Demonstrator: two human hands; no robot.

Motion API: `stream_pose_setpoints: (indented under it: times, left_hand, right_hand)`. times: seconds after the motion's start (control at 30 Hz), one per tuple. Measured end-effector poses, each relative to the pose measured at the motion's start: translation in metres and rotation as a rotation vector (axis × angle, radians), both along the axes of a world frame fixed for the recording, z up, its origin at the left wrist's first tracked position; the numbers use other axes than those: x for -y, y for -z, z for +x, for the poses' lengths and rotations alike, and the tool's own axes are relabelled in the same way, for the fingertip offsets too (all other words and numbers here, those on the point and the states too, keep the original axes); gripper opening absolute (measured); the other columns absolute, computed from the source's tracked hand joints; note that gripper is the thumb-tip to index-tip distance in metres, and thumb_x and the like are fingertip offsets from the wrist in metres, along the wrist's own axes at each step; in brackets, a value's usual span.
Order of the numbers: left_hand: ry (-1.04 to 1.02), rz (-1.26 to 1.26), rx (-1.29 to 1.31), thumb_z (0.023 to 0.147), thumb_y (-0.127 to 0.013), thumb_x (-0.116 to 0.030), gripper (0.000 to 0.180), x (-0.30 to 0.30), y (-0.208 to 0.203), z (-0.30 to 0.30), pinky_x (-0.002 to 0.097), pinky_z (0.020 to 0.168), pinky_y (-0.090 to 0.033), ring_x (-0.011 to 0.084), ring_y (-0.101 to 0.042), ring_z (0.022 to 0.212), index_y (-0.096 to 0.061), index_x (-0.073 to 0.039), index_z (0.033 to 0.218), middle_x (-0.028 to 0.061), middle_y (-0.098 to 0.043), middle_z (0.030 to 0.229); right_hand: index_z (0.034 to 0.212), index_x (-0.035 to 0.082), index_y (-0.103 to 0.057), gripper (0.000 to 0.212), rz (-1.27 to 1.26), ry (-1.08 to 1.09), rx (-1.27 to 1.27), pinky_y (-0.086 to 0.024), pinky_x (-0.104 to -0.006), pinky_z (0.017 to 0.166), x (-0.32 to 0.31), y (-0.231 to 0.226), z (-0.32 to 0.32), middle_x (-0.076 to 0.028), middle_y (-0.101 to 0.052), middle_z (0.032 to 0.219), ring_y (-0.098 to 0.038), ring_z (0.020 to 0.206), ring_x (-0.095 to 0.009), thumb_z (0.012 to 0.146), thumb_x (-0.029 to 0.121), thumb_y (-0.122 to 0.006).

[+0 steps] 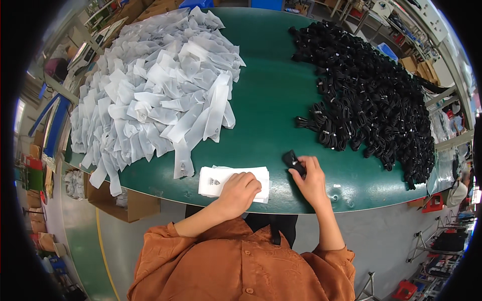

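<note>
My left hand (241, 192) rests on a stack of flat white plastic bags (210, 181) at the table's front edge. Its fingers are curled together over the stack, and the fingertips are partly hidden. To the right, my right hand (312, 179) pinches a small black cable bundle (290, 159) between thumb and fingers, just above the table. A light band shows on that bundle. Beyond my left hand spreads a big heap of translucent white bags (155, 85), some with printed marks. Many coiled black cables (371, 95) are piled on the right side.
The green table (266, 90) curves across the view, its front edge close to my body. Under its left side stands an open cardboard box (128, 203). Metal frames (454, 140) border the right side, and a red stool (433, 203) is on the floor there.
</note>
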State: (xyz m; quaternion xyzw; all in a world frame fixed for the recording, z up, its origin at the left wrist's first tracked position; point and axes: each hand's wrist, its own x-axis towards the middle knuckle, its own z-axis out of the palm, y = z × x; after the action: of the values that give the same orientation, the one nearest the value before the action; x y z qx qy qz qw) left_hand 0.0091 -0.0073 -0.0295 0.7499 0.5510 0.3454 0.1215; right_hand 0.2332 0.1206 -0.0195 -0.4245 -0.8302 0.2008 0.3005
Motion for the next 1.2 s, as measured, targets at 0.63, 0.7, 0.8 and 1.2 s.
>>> stream_pose_setpoints:
  times: [0.63,0.7,0.8,1.2]
  left_hand:
    - [-0.05,-0.441,0.613,0.088,-0.068,0.002,0.009,-0.004,-0.012,-0.011,0.0287,0.068,-0.047,0.0156,-0.056,0.075,-0.062,-0.001,0.095,0.0057,-0.058,0.09]
    - [-0.047,-0.467,0.623,0.088,-0.068,0.001,0.009,-0.003,-0.015,-0.011,0.0275,0.07,-0.048,0.0148,-0.057,0.079,-0.062,0.0,0.095,0.0054,-0.058,0.092]
    - [0.025,-0.415,0.56,0.087,-0.07,0.0,0.01,-0.001,-0.023,-0.009,0.0306,0.073,-0.048,0.0188,-0.058,0.083,-0.062,-0.002,0.092,0.0056,-0.06,0.094]
    - [0.065,-0.084,0.333,0.082,-0.074,-0.005,0.014,-0.007,-0.034,-0.011,0.0362,0.081,-0.045,0.0266,-0.054,0.094,-0.062,-0.008,0.088,0.0055,-0.063,0.103]
  right_hand:
    - [0.117,0.004,-0.069,0.042,0.277,-0.276,-0.064,-0.053,-0.0359,0.063,0.072,-0.02,-0.003,-0.011,-0.067,0.092,-0.065,0.074,-0.027,0.077,0.004,-0.08]
    - [0.118,0.005,-0.068,0.042,0.269,-0.325,-0.065,-0.053,-0.0357,0.063,0.07,-0.021,-0.005,-0.01,-0.066,0.091,-0.064,0.073,-0.027,0.078,0.006,-0.08]
    - [0.118,0.005,-0.068,0.038,0.125,-0.36,-0.138,-0.051,-0.0335,0.061,0.069,-0.011,-0.005,-0.008,-0.065,0.088,-0.063,0.07,-0.024,0.082,0.008,-0.079]
    - [0.104,0.003,-0.066,0.025,-0.035,-0.256,-0.368,-0.052,-0.0296,0.074,0.083,-0.014,-0.027,-0.011,-0.062,0.104,-0.062,0.09,-0.021,0.083,-0.003,-0.076]
